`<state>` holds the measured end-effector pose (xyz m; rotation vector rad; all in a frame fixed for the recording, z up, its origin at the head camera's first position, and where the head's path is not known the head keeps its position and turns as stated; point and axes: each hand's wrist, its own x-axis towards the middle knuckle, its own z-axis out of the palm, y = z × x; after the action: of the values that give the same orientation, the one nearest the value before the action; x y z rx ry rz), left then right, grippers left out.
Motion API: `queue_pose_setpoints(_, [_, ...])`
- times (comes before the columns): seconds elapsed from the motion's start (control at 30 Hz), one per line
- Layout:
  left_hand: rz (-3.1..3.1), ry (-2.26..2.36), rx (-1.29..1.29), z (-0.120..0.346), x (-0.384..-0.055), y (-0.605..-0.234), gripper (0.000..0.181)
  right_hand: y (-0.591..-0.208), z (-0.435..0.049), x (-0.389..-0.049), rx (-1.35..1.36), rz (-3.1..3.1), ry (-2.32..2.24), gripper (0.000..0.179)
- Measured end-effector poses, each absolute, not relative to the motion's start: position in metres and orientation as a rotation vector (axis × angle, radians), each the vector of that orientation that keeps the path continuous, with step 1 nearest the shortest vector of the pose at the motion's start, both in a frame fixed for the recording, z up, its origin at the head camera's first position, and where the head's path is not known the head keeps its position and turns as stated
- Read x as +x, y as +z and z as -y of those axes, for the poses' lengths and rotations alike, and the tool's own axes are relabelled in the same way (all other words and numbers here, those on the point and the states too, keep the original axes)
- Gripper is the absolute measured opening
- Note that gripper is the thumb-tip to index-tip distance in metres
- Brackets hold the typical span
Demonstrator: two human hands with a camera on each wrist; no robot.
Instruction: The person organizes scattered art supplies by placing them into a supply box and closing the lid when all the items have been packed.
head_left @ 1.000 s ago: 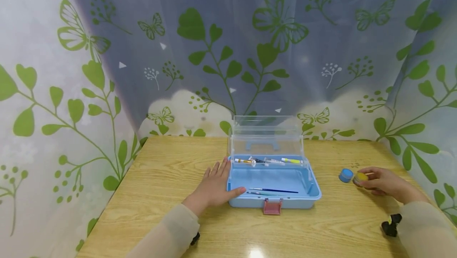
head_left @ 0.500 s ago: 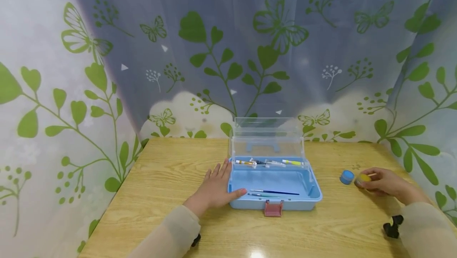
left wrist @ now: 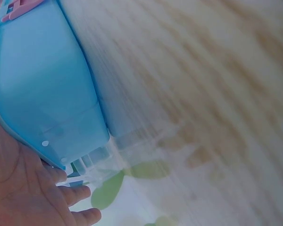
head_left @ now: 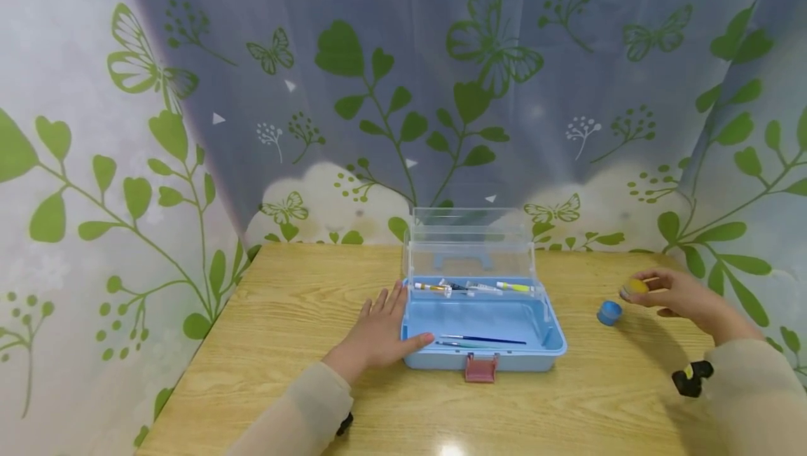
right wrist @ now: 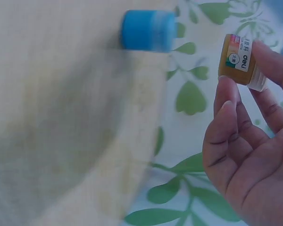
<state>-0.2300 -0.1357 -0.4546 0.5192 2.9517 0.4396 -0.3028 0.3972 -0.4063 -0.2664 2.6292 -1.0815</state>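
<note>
My right hand [head_left: 677, 298] pinches a small yellow paint jar [head_left: 634, 288] between thumb and fingers, raised above the table at the right. In the right wrist view the jar [right wrist: 237, 60] shows a printed label and a clear lid. A blue paint jar [head_left: 609, 313] stands on the table just left of it. With fingers spread, my left hand [head_left: 377, 333] rests against the left side of a light blue box [head_left: 485, 359], its thumb over the front rim. In the left wrist view the palm [left wrist: 19, 188] lies by the box wall [left wrist: 47, 89].
The box's clear lid [head_left: 469, 232] stands raised, with a pink latch [head_left: 481, 368] at the front. Several paint tubes [head_left: 484, 288] lie in its rear tray, and two paintbrushes [head_left: 485, 338] lie inside near the front. A patterned curtain [head_left: 378, 92] hangs behind the wooden table [head_left: 302, 267].
The yellow paint jar has been lifted off the table by my right hand, up and slightly left, away from beside the blue jar. My left hand stays at the box.
</note>
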Motion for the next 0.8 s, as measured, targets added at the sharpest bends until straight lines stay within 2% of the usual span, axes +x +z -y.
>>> queue_pose_setpoints(0.8, [-2.968, 0.43, 0.512, 0.136, -0.231, -0.459, 0.108, -0.333, -0.317, -0.327, -0.438, -2.696, -1.071, 0.072])
